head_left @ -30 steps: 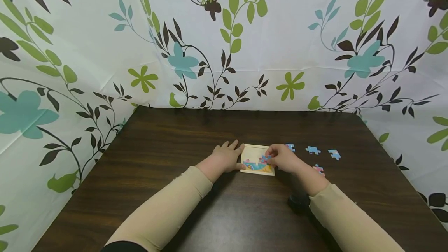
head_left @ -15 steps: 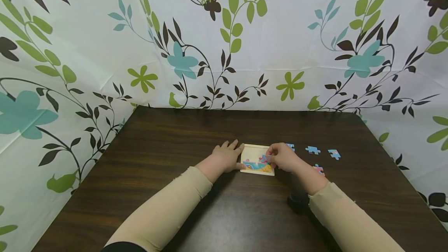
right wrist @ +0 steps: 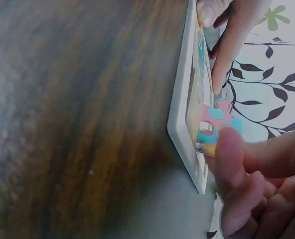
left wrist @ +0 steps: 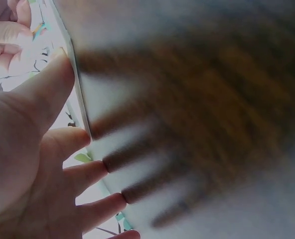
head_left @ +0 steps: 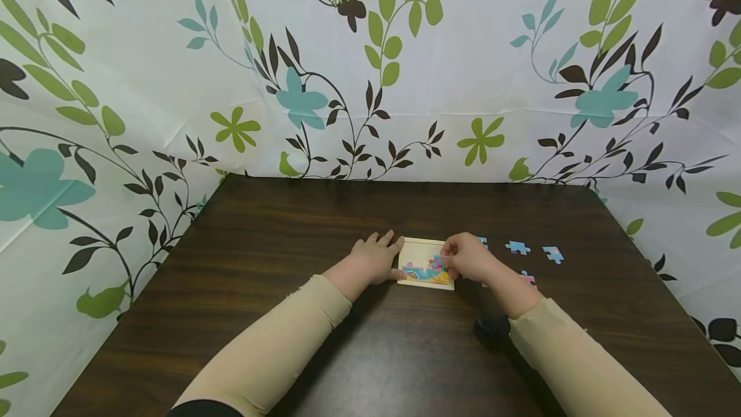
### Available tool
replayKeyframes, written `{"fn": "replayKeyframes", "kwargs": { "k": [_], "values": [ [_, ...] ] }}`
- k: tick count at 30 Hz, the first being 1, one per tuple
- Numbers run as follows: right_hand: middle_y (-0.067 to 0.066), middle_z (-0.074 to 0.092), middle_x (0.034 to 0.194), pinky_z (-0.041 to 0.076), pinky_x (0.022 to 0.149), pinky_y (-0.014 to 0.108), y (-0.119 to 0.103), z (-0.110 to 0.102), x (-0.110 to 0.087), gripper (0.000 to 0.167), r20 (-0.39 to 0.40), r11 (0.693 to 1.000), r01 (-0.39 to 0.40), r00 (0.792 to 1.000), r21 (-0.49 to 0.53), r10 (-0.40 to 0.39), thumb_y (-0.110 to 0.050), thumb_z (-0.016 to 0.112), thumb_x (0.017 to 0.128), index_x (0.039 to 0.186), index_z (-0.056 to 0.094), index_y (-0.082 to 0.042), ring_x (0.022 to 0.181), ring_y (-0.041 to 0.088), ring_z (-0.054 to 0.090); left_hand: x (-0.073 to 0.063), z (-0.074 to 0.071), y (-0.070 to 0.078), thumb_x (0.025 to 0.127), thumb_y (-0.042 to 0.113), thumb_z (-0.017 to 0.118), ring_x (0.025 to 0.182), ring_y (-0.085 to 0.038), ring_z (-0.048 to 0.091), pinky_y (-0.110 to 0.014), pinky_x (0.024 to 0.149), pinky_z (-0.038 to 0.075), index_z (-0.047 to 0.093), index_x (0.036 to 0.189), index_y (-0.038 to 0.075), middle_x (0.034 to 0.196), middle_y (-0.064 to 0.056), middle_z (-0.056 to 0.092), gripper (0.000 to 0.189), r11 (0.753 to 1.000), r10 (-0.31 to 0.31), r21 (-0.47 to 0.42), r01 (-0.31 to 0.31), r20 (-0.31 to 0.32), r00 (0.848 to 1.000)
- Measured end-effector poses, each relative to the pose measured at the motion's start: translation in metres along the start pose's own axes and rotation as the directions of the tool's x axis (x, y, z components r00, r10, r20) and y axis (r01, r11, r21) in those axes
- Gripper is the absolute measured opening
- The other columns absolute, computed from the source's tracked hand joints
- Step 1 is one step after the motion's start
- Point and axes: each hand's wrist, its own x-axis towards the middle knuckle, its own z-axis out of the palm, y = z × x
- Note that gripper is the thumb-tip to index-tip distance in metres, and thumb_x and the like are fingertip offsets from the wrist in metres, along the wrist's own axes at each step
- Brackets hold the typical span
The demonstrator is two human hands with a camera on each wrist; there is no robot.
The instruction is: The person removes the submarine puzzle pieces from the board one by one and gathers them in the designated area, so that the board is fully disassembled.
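A shallow wooden puzzle tray lies on the dark table, with a colourful picture strip of fitted pieces along its near side. Against the tray's left edge rests my left hand, fingers spread and fairly straight; the left wrist view shows the thumb at the rim. Over the tray's right part, my right hand pinches a pink and blue jigsaw piece between thumb and forefinger. The piece stands tilted above the fitted row in the right wrist view, its lower edge close to it.
Several loose jigsaw pieces lie right of the tray, among them a blue one, a blue one with pale markings and a pink one. A black object shows below the right wrist. A patterned cloth hangs behind the table.
The right hand has shifted very slightly up and away, still pinching the jigsaw piece at the tray's right side. The left hand keeps its place on the tray's edge.
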Motion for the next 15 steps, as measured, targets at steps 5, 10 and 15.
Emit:
{"fn": "replayKeyframes", "kwargs": {
  "k": [5,10,15],
  "values": [
    [0.010,0.061,0.064,0.041,0.043,0.028,-0.004,-0.004,-0.001,0.010,0.015,1.000,0.004,1.000,0.008,-0.004,-0.001,0.059,0.097,0.088,0.063,0.001,0.048,0.025,0.060,-0.001,-0.002,0.000,0.091,0.066,0.049,0.147,-0.033,0.020,-0.053,0.112,0.027,0.016,0.160,0.027,0.164,-0.003,0.015,0.086,1.000,-0.002,0.004,0.002,0.005,1.000],
    [0.011,0.064,0.072,0.043,0.043,0.029,-0.002,-0.007,-0.001,0.008,0.009,1.000,-0.004,1.000,0.023,0.003,-0.002,0.061,0.096,0.090,0.065,0.001,0.050,0.025,0.062,-0.002,-0.003,0.000,0.092,0.065,0.049,0.147,-0.033,0.020,-0.053,0.112,0.027,0.016,0.160,0.027,0.164,-0.003,0.015,0.085,1.000,-0.003,0.002,0.003,0.013,1.000],
    [0.007,0.063,0.078,0.050,0.054,0.033,0.006,-0.015,-0.006,0.006,-0.033,0.999,0.030,0.999,0.032,-0.029,-0.003,0.066,0.093,0.087,0.068,-0.002,0.062,0.023,0.060,-0.002,-0.003,0.001,0.093,0.065,0.049,0.147,-0.033,0.021,-0.053,0.112,0.027,0.016,0.160,0.027,0.164,-0.003,0.016,0.084,1.000,0.000,0.006,0.000,0.009,1.000]
  ]
}}
